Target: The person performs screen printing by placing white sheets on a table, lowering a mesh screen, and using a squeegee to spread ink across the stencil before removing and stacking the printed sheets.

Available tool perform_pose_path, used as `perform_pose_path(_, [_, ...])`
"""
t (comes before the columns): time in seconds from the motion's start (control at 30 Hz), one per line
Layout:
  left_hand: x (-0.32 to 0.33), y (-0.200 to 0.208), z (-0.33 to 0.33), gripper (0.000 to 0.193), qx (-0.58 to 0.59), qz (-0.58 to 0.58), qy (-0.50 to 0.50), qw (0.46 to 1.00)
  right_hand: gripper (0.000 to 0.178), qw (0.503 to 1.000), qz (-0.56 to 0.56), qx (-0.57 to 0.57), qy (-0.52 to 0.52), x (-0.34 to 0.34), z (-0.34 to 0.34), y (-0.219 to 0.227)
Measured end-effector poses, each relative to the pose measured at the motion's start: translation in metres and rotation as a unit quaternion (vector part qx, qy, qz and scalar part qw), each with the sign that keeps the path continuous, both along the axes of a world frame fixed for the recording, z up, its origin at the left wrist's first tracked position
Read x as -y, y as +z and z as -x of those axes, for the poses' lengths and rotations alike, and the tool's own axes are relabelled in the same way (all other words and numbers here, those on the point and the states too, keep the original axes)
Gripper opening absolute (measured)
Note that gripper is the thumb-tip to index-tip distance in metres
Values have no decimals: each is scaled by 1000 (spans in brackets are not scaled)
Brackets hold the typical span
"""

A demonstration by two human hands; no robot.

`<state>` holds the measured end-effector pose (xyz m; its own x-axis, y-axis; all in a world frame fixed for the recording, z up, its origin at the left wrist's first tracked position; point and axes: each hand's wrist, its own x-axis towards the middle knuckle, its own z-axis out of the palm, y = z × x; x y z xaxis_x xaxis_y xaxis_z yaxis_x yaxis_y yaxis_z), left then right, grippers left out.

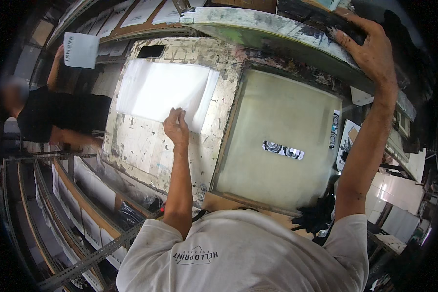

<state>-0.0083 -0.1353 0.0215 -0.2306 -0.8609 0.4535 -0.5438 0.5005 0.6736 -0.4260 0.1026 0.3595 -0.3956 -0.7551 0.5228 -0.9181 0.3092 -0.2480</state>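
Observation:
My left hand (176,127) is closed in a pinch at the near edge of a thin white translucent sheet (155,90). The sheet lies on a pile of similar ones, with its right part creased and slightly lifted. At the upper right my right hand (372,51) grips a dark ink-stained bar (321,22), its fingers and thumb around the bar's end. That bar rests over a long paint-smeared beam (258,29). Between my arms lies a pale greenish board (277,117) bearing a strip with black-and-white round designs (283,149).
A paint-spotted worktop (131,131) carries the sheets and a black phone (151,51). Metal racks with printed sheets (87,204) stand at the lower left. On the far left another person in black (58,112) holds up a printed white sheet (81,50).

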Motion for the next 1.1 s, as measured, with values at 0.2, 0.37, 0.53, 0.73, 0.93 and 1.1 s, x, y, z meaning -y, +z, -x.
perform_pose_path(0.2, [-51, 75, 55, 27, 69, -89, -308, 945, 49, 999, -9, -5, -41, -5, -7, -1])
perform_pose_path(0.37, [-103, 40, 74, 52, 322, -51, -330, 886, 39, 999, -4, 53, -7, 15, -47, 28])
perform_pose_path(0.53, [-136, 4, 156, 56, 261, 9, -439, 860, 44, 999, -15, 11, -37, 9, -35, 21])
perform_pose_path(0.73, [-194, -6, 240, 56, 250, 36, -509, 823, 42, 998, -17, 54, -22, 10, -50, 40])
perform_pose_path(0.93, [-230, -2, 248, 54, 245, 27, -545, 801, 37, 999, 14, 27, -25, 3, -51, 34])
perform_pose_path(1.1, [-243, 4, 242, 55, 277, 29, -552, 786, 36, 999, -4, 27, -32, 3, -52, 35])
